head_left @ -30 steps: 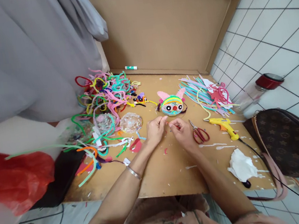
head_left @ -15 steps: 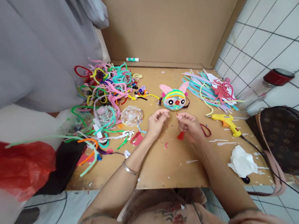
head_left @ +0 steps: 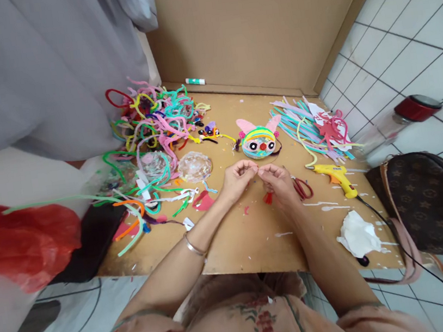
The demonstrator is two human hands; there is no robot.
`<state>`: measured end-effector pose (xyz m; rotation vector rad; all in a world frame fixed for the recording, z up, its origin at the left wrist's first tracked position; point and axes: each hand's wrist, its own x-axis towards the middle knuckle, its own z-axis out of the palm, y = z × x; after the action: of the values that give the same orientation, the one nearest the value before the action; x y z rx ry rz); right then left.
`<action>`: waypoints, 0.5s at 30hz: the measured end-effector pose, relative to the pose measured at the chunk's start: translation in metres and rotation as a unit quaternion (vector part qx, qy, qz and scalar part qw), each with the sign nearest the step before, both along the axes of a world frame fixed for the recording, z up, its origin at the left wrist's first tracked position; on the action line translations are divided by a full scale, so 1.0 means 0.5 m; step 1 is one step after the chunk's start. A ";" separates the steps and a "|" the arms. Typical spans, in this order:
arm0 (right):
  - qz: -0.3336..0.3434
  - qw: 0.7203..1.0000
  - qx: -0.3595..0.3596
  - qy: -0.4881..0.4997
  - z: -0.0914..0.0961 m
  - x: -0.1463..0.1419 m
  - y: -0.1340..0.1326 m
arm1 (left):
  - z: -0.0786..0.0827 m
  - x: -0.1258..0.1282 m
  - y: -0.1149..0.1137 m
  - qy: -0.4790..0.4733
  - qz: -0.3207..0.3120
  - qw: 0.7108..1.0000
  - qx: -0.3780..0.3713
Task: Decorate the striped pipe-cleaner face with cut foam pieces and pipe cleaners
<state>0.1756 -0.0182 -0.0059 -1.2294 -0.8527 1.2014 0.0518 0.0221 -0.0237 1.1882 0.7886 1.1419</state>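
My left hand (head_left: 241,178) is closed in a pinch, its fingertips meeting those of my right hand (head_left: 276,181). What the left fingers hold is too small to make out. A small red tassel (head_left: 268,198) hangs under my right hand, whose fingers are pinched at its thin cord. Just beyond both hands stands a colourful animal face (head_left: 259,143) with pink ears, googly eyes and a red nose. Red-handled scissors (head_left: 304,188) lie beside my right hand, their blades hidden by it.
At the left are tangled pipe cleaners (head_left: 161,122) and clear round plastic pieces (head_left: 195,167). A yellow glue gun (head_left: 337,178), crumpled tissue (head_left: 358,234) and a brown handbag (head_left: 437,204) are at the right. Behind them lie straight pipe cleaners (head_left: 301,130). A glue stick (head_left: 195,81) lies at the back.
My hands have come together, fingertips now meeting where a gap was. The right hand has shifted slightly up and left, showing more of the scissor handles.
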 end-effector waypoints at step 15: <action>-0.070 0.997 0.032 0.015 -0.006 -0.006 0.004 | -0.001 0.008 0.000 0.033 -0.008 0.999 -0.013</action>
<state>0.1728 -0.0165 -0.0088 -1.1963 -0.7644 1.0701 0.0560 0.0221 -0.0243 1.2128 0.8402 1.0820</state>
